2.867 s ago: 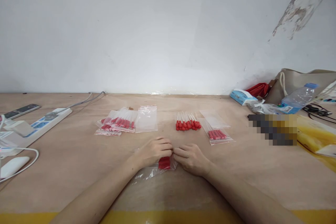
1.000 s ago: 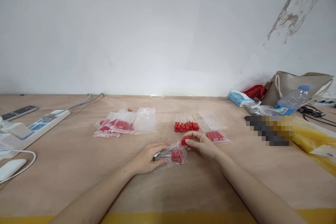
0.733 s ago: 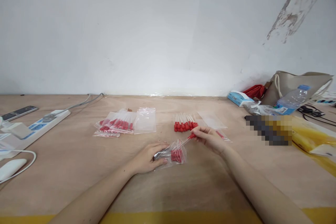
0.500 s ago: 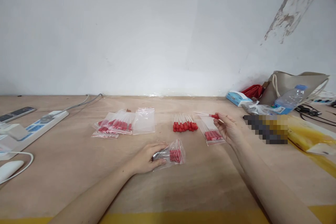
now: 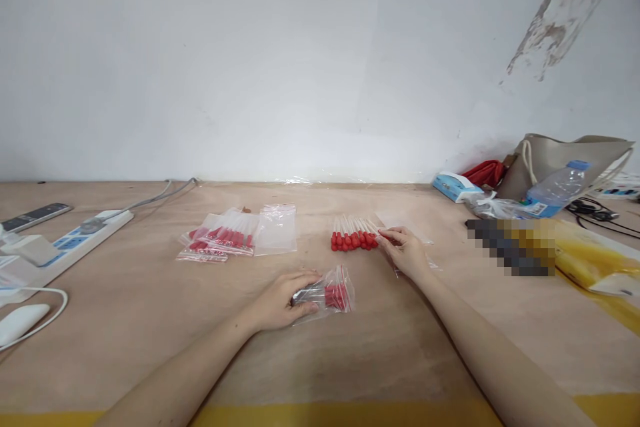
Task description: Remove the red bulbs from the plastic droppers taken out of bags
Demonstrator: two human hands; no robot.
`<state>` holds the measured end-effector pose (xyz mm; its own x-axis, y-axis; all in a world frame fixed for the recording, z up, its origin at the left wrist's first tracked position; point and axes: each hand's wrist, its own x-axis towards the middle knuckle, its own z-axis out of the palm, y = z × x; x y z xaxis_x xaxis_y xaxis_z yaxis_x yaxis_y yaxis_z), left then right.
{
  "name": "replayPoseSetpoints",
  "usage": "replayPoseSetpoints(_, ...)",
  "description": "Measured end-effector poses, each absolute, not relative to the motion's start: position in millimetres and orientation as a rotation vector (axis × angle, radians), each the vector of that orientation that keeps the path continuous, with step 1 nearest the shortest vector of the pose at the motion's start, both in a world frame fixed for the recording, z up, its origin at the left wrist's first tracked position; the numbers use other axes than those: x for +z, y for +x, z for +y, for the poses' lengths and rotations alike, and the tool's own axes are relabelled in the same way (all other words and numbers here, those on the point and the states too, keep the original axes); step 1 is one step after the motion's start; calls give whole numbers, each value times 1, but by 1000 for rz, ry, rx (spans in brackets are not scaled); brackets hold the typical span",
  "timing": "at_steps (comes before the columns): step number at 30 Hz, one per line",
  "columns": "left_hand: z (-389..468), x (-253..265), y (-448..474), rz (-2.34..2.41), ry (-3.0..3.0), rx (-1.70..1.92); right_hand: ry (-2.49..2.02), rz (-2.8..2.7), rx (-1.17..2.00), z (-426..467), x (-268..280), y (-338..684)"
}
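My left hand (image 5: 286, 300) rests on the table, thumb and fingers closed around a clear zip bag (image 5: 343, 273) with several red-ended sticks (image 5: 337, 297) inside; they look like droppers with red rubber bulbs. Something dark shows between its fingers, too covered to name. A pile of loose droppers (image 5: 355, 240) lies in the middle, red bulbs toward me and pale tips toward the wall. At the pile's right end my right hand (image 5: 406, 253) pinches a dropper by its red bulb. That hand mostly hides another zip bag (image 5: 400, 219) behind it.
To the left lie filled zip bags (image 5: 220, 237) of droppers and a flat zip bag (image 5: 277, 230). Farther left are a power strip (image 5: 75, 240) with plugs and a remote (image 5: 37, 217). A tissue pack (image 5: 454, 187), a bottle (image 5: 560, 188) and a yellow package (image 5: 590, 257) stand right.
My right hand has moved left, bringing the dropper from above the right zip bag to the pile's right end. My left hand has stayed on its bag.
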<state>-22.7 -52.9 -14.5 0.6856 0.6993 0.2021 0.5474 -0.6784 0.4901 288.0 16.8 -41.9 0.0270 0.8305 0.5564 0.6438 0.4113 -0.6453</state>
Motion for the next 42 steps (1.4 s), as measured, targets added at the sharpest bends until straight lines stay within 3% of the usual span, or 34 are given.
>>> replayPoseSetpoints(7,-51,-15,-24,965,2516,525,-1332,-1616,-14,-1,-20,283)
replayPoseSetpoints(15,-50,-12,-28,936,2547,458,-954,-2151,660,-44,-7,233)
replayPoseSetpoints(27,-49,-12,-30,899,2581,365,-1042,-2369,792,-56,-2,208)
replayPoseSetpoints(39,-49,-7,-31,875,2580,348,-1061,-1677,1282,-34,11,263)
replayPoseSetpoints(42,-49,-7,-31,876,2583,344,-1061,-1365,1147,-22,16,289)
